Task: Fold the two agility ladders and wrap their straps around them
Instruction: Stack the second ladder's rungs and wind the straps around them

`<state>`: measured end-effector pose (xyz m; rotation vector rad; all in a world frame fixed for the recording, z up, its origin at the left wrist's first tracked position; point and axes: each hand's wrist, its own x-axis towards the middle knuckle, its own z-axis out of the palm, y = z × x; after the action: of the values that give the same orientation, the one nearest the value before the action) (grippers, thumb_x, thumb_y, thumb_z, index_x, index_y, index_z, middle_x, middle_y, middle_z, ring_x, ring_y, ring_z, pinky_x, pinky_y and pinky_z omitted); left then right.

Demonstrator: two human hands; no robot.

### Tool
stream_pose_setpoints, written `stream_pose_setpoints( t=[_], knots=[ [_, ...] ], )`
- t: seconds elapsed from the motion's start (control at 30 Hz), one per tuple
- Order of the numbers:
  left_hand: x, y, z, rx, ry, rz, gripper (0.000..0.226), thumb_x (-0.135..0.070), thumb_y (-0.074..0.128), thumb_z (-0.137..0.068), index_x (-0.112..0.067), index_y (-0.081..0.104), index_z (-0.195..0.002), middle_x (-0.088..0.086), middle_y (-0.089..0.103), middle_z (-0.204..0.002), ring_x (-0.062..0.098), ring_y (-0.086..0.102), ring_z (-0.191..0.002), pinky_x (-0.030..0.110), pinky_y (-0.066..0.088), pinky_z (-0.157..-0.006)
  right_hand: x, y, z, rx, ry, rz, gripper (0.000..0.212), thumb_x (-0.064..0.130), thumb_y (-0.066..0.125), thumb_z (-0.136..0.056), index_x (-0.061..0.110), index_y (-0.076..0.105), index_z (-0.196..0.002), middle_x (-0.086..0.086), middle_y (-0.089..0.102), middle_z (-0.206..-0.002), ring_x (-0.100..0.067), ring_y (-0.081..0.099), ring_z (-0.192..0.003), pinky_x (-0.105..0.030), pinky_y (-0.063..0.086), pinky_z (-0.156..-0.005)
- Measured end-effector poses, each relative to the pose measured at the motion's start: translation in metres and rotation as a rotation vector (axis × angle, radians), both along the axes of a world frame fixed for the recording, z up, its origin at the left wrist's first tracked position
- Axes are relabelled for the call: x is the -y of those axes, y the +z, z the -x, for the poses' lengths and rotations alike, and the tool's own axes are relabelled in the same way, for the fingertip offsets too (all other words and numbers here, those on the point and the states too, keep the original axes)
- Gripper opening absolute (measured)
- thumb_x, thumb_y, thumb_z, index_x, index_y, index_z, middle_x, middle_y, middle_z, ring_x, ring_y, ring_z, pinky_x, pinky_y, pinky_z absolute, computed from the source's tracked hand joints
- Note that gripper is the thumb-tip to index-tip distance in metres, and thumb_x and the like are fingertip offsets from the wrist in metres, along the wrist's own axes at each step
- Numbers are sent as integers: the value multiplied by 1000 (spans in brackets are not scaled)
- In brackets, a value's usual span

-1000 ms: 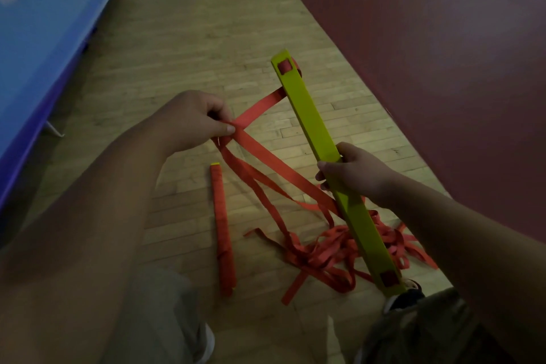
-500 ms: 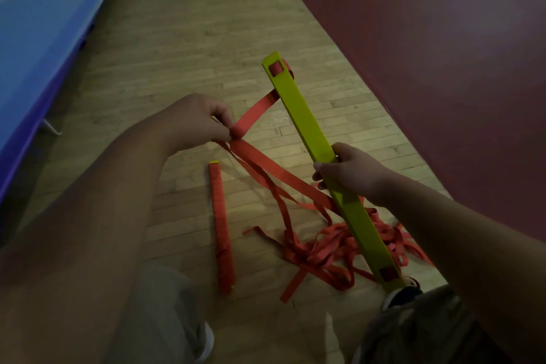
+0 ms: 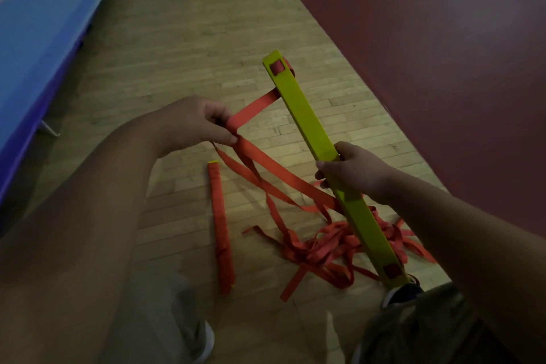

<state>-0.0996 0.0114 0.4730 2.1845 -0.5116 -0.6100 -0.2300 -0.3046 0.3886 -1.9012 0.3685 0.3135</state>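
Head view looks down at a wood floor (image 3: 177, 38) with a blue mat (image 3: 44, 23) on the left. A yellow ladder stack (image 3: 307, 124) tilts up above the floor, and the right grip (image 3: 351, 168) is closed around its middle. Its red strap (image 3: 325, 251) lies in a messy pile below. A second ladder (image 3: 220, 224), wrapped in red, lies flat beside the pile. The left grip (image 3: 192, 124) pinches strap that runs to the stack's top.

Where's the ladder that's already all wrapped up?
In the head view, the wrapped ladder bundle lies on the wooden floor, just left of the loose red strap pile and below the left hand.
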Motion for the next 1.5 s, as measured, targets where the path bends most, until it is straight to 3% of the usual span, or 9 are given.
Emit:
stream_pose_setpoints(
  t=[0.23,0.33,0.67,0.8,0.9,1.17,1.37,1.43,1.5],
  knots=[
    [3,0,2,-33,-30,34,15,-3,82,-92,-11,78,-104,9,83,-100,13,75,-90,22,58,-83,2,-1,2,2,1,9,23,29,72,-108,17,66,-126,-2,83,-104,-21,83,-92,-40,67,-85],
    [3,1,2,-25,-43,8,13,-4,77,-97,-14,77,-105,0,81,-90,5,72,-79,18,57,-71,2,0,2,3,-6,-5,22,29,72,-108,17,66,-126,-2,84,-104,-21,83,-91,-40,67,-86],
    [-4,-1,0,-54,-4,-62,13,-9,71,-104,-13,74,-116,9,80,-95,20,71,-64,31,62,-68,3,0,1,2,-41,13,24,27,72,-108,14,64,-127,-6,83,-106,-24,83,-91,-40,68,-81],
    [-4,-5,1,-21,53,-167,8,-16,74,-104,-14,78,-111,12,80,-87,26,79,-73,51,64,-90,2,1,1,-6,-49,-5,26,21,75,-105,10,62,-126,-12,82,-108,-31,83,-94,-42,69,-82],
    [-5,-6,-1,-5,86,-212,9,-21,76,-103,-13,81,-102,10,78,-78,26,80,-74,58,64,-96,2,1,1,-1,-29,24,26,21,77,-104,11,62,-123,-11,82,-105,-30,84,-90,-48,69,-87],
    [-10,-4,-3,127,80,-334,26,-46,81,-95,-22,78,-85,-1,80,-78,14,79,-68,41,62,-84,0,-1,1,3,31,81,25,23,78,-103,15,64,-121,-7,83,-102,-26,84,-88,-55,67,-93],
    [-6,-1,-7,312,108,-497,47,-66,87,-78,-23,71,-70,-3,72,-67,21,73,-74,45,59,-78,-1,0,1,14,84,231,29,24,81,-100,15,59,-118,-5,81,-102,-23,83,-84,-46,69,-84],
    [-5,3,-7,329,146,-506,49,-70,89,-71,-25,72,-69,-3,72,-70,20,71,-75,45,59,-77,-3,-1,0,25,111,324,32,27,83,-97,16,58,-113,-7,77,-101,-24,80,-85,-43,67,-76],
    [-4,7,-5,296,168,-447,47,-68,92,-69,-25,75,-72,-2,74,-74,20,71,-76,44,58,-76,-4,-3,0,34,133,407,35,30,85,-93,17,57,-110,-9,74,-101,-27,76,-88,-48,65,-76]
  ],
)
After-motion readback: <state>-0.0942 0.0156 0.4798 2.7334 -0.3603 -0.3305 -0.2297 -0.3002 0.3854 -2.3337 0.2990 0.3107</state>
